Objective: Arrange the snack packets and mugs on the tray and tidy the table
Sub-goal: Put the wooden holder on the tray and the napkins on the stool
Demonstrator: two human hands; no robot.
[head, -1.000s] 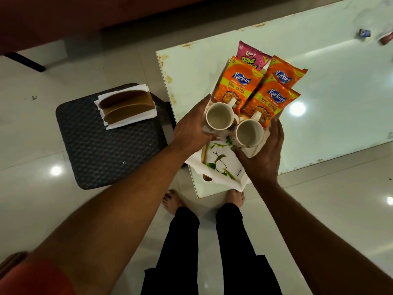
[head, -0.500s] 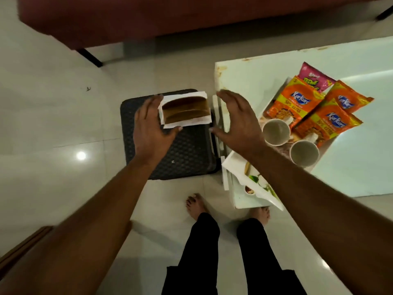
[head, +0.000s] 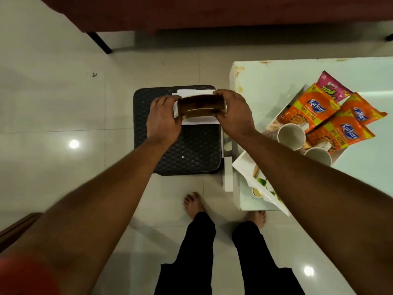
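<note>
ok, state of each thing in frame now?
left hand: grips brown holder by its left end
right hand: grips its right end
brown holder: held at both ends over the stool
far mug: upright, looks empty, on tray
near mug: upright, on tray
orange packets: lying overlapped on tray
pink packet: lying at tray's far end
tray: on table, near corner past edge

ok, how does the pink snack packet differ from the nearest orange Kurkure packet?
Colour: the pink snack packet has green lettering; the nearest orange Kurkure packet carries a blue logo. Overlap: pink is partly covered by another orange packet; orange lies on top. Place: pink at the white tray's far end, orange beside the white mugs. Both lie on the tray.
</note>
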